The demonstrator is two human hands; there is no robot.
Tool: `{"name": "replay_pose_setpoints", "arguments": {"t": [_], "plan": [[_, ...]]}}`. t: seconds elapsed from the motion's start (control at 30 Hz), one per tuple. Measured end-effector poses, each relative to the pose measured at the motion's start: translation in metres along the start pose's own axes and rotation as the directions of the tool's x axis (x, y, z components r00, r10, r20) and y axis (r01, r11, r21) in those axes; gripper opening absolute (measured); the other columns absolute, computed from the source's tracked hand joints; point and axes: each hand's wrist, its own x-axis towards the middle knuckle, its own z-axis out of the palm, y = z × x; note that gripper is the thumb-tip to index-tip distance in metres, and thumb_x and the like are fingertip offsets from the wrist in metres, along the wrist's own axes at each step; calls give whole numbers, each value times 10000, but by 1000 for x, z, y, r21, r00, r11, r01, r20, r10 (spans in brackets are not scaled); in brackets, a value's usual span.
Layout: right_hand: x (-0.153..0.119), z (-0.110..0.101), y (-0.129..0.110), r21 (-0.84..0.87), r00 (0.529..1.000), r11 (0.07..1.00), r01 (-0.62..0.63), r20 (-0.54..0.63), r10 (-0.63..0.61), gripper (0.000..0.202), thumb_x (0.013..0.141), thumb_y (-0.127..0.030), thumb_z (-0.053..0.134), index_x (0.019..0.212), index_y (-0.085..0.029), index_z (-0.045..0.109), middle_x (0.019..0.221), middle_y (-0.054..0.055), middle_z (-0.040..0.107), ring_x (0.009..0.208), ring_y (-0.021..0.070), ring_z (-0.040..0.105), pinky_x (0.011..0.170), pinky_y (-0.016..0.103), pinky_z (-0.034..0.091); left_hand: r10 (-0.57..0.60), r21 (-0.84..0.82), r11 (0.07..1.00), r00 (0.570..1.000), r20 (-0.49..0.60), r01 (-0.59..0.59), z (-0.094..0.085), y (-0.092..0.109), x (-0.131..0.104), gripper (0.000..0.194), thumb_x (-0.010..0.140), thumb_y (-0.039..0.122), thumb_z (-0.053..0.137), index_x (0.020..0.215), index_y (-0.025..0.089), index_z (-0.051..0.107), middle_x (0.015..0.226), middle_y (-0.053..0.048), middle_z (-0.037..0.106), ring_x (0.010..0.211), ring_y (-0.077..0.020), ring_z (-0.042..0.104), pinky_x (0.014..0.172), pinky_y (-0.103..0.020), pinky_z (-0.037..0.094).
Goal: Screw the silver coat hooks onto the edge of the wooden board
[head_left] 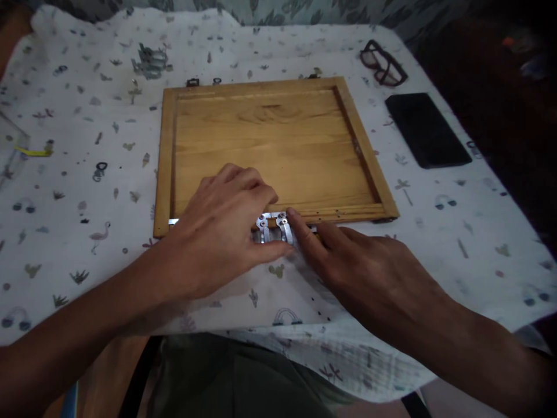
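A shallow wooden frame with a solid wood panel (270,139) lies flat on the cloth-covered table. Along its near edge sits a silver metal fitting (273,223) with two jointed arms and screw heads or rivets. My left hand (217,226) is closed round the fitting, its fingers over the frame's edge and its thumb at the fitting's lower side. My right hand (361,261) presses its index fingertip against the fitting's right side, the other fingers bent at the frame's edge. A bright metal strip end (173,221) shows left of my left hand; the part between is hidden.
A black phone (429,130) and dark-rimmed glasses (383,64) lie at the right. Several greyish metal pieces (150,61) are at the back left. A yellow item (32,152) lies at the far left. A white patterned cloth (87,191) covers the table.
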Motion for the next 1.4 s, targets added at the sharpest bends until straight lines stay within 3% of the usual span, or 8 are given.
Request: {"name": "replay_pose_setpoints", "arguments": {"t": [0.13,0.33,0.6,0.9,1.4], "plan": [[3,1,3,18,998,999,50,-43,-49,565,787,57,337,1336,25,463,759,78,618,560,176,575,459,287,339,-18,36,999,1000,21,17,-3,-3,-1,352,777,506,769,851,179,660,1013,-70,647,1066,-290,557,858,-427,455],[4,2,3,25,998,999,48,-30,-47,556,800,54,325,1340,17,449,751,57,598,574,178,583,435,287,355,64,145,987,997,37,-68,2,-3,-7,440,767,545,778,955,165,658,1072,-84,634,1092,-301,541,925,-461,442],[3,3,-1,51,999,998,28,-18,-27,556,810,68,320,1338,24,488,794,81,628,621,194,620,463,304,361,78,252,963,995,67,-93,1,-4,-10,463,772,555,763,963,146,661,1083,-107,634,1100,-327,552,930,-484,460],[5,6,2,55,996,997,50,-71,-46,546,790,73,341,1307,50,516,758,85,628,573,193,607,427,291,351,51,224,972,997,57,-63,-1,-6,-10,368,806,519,734,883,170,647,1060,-95,631,1093,-322,547,912,-473,445],[2,7,-1,12,999,999,30,-22,-30,548,815,43,351,1359,18,408,784,55,607,601,174,584,490,282,288,55,204,977,996,65,-67,-2,-4,-10,348,845,484,736,946,158,668,1043,-83,625,1073,-312,536,903,-470,446]]}}
